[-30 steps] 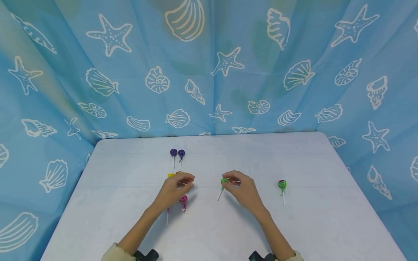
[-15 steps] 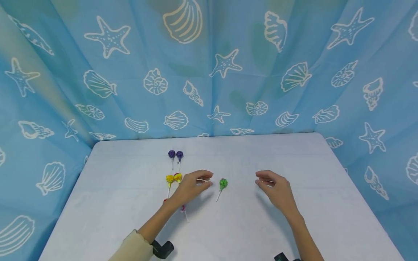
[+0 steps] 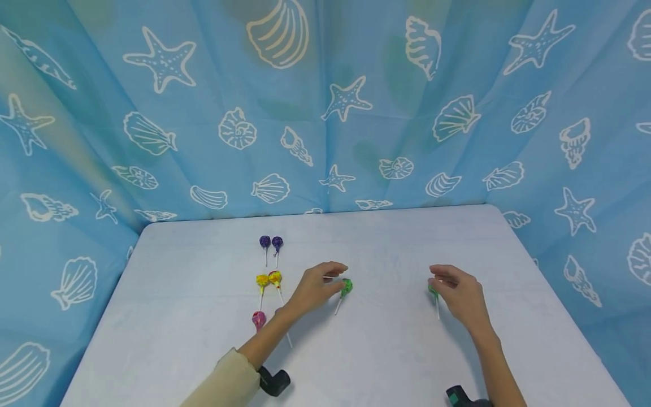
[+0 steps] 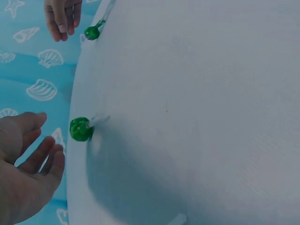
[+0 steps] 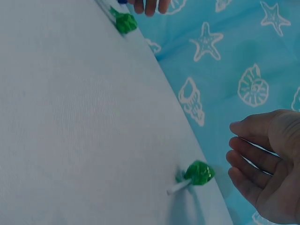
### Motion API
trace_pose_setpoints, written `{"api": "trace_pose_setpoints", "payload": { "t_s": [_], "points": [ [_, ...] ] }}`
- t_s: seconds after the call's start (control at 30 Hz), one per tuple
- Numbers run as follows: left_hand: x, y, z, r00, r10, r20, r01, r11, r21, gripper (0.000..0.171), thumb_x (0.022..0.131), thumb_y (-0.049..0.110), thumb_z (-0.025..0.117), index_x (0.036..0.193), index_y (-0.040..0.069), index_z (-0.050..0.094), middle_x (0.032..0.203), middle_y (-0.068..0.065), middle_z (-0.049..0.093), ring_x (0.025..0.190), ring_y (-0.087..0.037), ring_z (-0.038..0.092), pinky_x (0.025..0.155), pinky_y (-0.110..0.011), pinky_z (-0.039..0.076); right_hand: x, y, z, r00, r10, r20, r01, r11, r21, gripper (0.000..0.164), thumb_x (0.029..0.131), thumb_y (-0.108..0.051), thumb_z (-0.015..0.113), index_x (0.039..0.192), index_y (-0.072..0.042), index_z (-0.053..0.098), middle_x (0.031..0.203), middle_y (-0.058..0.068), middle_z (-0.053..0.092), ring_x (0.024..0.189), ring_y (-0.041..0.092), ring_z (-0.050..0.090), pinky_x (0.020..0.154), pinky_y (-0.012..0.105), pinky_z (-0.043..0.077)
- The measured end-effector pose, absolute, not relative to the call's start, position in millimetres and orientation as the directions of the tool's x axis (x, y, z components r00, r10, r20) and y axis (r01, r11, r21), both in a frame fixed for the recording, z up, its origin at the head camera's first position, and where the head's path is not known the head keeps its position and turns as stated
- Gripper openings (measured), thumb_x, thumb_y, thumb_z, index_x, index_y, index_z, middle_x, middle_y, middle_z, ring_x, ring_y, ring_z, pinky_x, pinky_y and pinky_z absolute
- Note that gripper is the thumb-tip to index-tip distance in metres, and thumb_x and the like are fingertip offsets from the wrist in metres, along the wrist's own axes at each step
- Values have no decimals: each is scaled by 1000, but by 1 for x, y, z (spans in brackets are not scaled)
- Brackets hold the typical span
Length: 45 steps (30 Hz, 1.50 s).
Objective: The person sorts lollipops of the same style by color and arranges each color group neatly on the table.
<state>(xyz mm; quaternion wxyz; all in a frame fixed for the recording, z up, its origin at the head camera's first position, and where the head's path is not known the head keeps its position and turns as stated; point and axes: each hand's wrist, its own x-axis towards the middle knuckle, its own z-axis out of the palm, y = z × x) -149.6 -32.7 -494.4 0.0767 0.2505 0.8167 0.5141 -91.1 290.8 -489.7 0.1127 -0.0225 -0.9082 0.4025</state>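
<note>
A green lollipop [image 3: 347, 287] lies mid-table with its stick toward the near side. My left hand [image 3: 317, 288] hovers just left of it; in the left wrist view its loosely bent fingers are apart from the candy. Farther right, my right hand [image 3: 461, 295] reaches over a second green lollipop [image 3: 433, 289], hiding part of its head. In the right wrist view this lollipop [image 5: 199, 173] lies on the cloth, with a gap between it and the relaxed fingers. Neither hand holds anything.
Two purple lollipops [image 3: 265, 241] lie at the back left of the white table [image 3: 386, 362], with two yellow ones [image 3: 262, 280] nearer. Pink lollipops [image 3: 259, 320] lie closer still, partly behind my left forearm. A blue seashell curtain [image 3: 305, 113] hangs behind the table.
My right hand has let go of the middle green lollipop and moved right to the other green one. My left hand has moved right, up to the middle lollipop.
</note>
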Motion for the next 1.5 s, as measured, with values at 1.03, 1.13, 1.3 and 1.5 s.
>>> {"api": "trace_pose_setpoints", "payload": {
  "t_s": [1.03,1.13,1.3,1.5],
  "points": [
    [-157,-22,-503,-868,497,22,316,515,797,24,89,3,72,112,-3,70,97,-8,70,87,-16,63,76,-25,53,-95,317,-524,-994,105,20,51,634,-771,36,93,-15,71,125,2,65,116,23,67,109,41,63,95,55,49],
    [-159,-26,-500,-876,483,16,299,516,803,24,89,3,72,112,-3,70,98,-8,69,88,-16,63,77,-25,52,-95,318,-526,-994,107,16,55,625,-778,37,93,-16,71,125,1,65,116,22,67,109,40,63,95,54,49],
    [-166,-36,-495,-895,444,45,292,507,811,24,89,3,71,112,-5,70,100,-12,70,89,-22,64,80,-31,55,-95,320,-528,-994,112,18,56,621,-782,37,93,-17,72,125,1,65,116,21,67,108,38,64,94,51,50],
    [-180,-50,-491,-929,366,62,263,530,806,22,89,3,72,111,-3,71,100,-10,71,88,-22,65,81,-34,56,-96,321,-529,-994,111,13,60,633,-772,37,93,-18,71,125,0,65,116,18,68,106,34,66,87,31,54]
  ]
}}
